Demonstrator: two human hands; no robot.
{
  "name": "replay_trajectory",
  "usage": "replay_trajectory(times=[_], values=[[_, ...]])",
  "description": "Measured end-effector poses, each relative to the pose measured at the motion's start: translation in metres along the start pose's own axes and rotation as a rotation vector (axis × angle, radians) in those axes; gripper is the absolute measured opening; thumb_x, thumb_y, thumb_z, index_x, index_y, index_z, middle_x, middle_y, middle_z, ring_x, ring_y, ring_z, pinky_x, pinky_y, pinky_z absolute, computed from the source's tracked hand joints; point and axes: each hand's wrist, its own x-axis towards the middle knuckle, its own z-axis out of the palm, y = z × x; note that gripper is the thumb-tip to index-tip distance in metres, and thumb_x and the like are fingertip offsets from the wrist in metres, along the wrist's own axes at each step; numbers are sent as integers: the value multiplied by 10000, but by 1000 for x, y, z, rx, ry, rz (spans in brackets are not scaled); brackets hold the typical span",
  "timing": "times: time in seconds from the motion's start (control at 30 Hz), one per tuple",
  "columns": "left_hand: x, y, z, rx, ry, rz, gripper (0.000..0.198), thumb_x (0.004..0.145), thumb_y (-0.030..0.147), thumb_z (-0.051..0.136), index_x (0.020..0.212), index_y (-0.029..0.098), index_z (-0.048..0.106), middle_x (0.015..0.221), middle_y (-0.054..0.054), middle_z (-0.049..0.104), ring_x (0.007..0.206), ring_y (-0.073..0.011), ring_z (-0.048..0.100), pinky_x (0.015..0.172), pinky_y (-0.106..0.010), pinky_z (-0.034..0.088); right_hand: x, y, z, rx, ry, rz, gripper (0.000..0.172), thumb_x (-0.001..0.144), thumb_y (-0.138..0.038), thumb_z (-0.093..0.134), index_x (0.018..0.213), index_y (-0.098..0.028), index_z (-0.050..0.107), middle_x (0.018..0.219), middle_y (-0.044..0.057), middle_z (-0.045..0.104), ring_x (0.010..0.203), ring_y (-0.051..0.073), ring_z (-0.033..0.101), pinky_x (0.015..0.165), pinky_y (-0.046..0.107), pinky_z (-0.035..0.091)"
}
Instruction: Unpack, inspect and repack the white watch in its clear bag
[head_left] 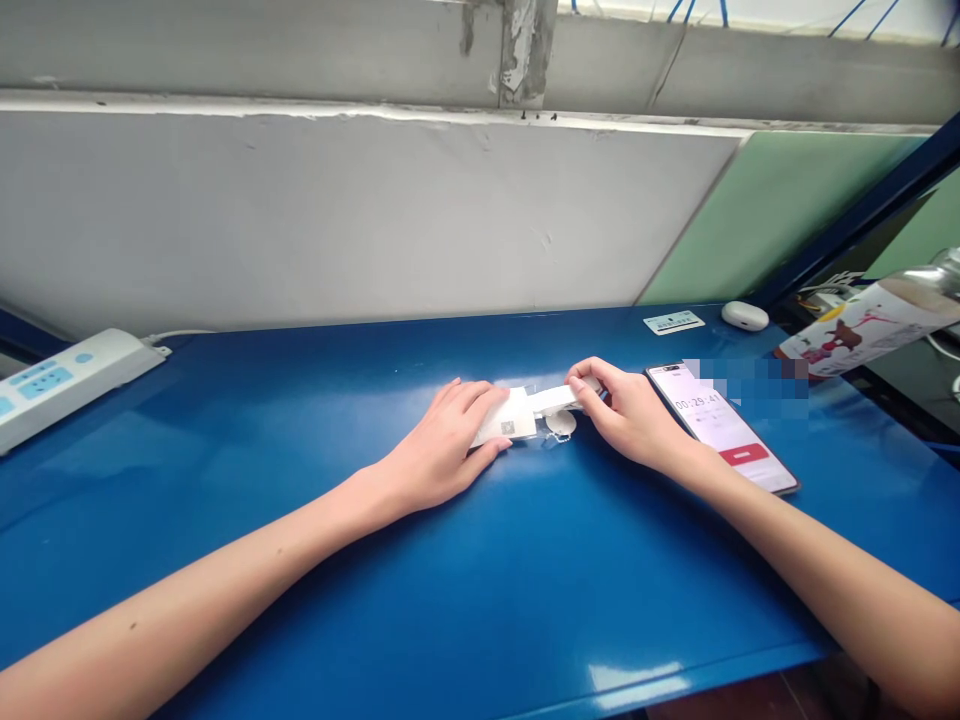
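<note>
My left hand (454, 440) lies over a flat white card with a printed square code (514, 415). Its fingers cover the far and left parts of the card, and the thumb presses at the near edge. Clear plastic shows along the card's right edge. From there a narrow white strip (553, 400) runs to my right hand (619, 410), which pinches its right end between thumb and fingers. Just below the strip lies a small round white piece (561, 425) with what looks like a fine bead chain beside it. The fingers hide the strip's far end.
Right of my right hand, a phone (720, 425) showing a timer lies on the blue table (450, 620). Behind it are a small printed card (673, 322) and a white earbud case (745, 316). A tilted bottle (870, 320) is far right, a power strip (71, 380) far left.
</note>
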Motion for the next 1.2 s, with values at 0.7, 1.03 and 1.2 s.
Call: replay_trajectory(times=[0.7,1.03,1.2], values=[[-1,-1,-1,39,23,49,452,1001,367,498,1393,142,475,1398,-182,530,1298,-337,485,1084,-548,406,-4,1,14,-281,-27,-47,345,999,-384,412,1090,-209,696,814,67,765,696,234,696,585,307,417],[-1,1,-1,11,27,23,465,990,381,516,1406,175,489,1402,-180,540,1302,-344,493,1056,-551,441,1,6,-14,-329,-74,-234,374,938,-457,547,1170,-203,693,1005,97,734,820,238,694,703,350,510],[-1,1,-1,20,20,33,468,992,378,509,1397,144,492,1398,-193,539,1299,-344,494,1057,-544,443,2,11,-10,-270,-91,-343,267,966,-361,536,1053,-219,746,1031,86,730,878,226,692,775,356,539]])
